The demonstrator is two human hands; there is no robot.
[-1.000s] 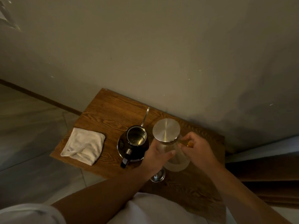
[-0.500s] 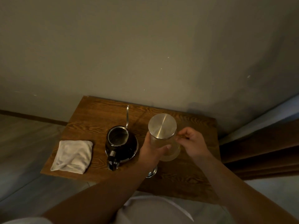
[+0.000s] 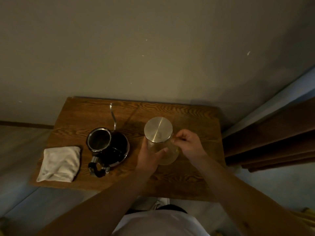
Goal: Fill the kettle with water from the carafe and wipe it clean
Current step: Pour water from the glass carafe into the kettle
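Observation:
A glass carafe [image 3: 167, 155] with a round metal lid [image 3: 158, 129] stands upright on the wooden table [image 3: 187, 178]. My left hand [image 3: 150, 155] wraps around its left side. My right hand [image 3: 189, 143] pinches the carafe's rim at the right, just under the lid. To the left stands a dark gooseneck kettle [image 3: 105, 147] with its top open, its thin spout pointing toward the wall and its black handle toward me. A folded white cloth [image 3: 59, 163] lies at the table's left end.
The table stands against a plain wall [image 3: 153, 57]. A wooden frame or furniture piece [image 3: 272, 137] is close on the right. The floor drops away beyond the table's left and front edges.
The view has swung so the table sits squarer and more centred. Both hands stay on the carafe, which still stands upright. The small metal object seen before at the carafe's foot is out of sight.

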